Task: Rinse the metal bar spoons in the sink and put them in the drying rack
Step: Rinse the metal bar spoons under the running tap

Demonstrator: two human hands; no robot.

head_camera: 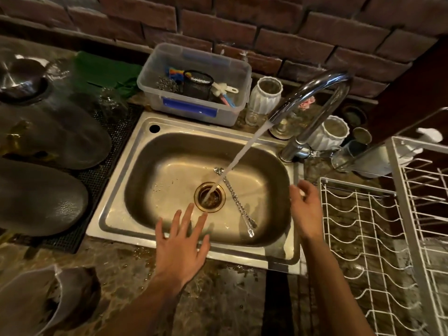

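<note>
Twisted metal bar spoons (pixel 238 202) in steel sink (pixel 116 190)

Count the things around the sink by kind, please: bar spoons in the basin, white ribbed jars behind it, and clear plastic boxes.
Bar spoons in the sink: 2, lying side by side just right of the drain
White ribbed jars: 2
Clear plastic boxes: 1
Total: 5

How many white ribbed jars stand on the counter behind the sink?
2. One white ribbed jar stands right of the clear plastic tub; the other jar stands behind the tap's base. The tap may hide more.
</note>
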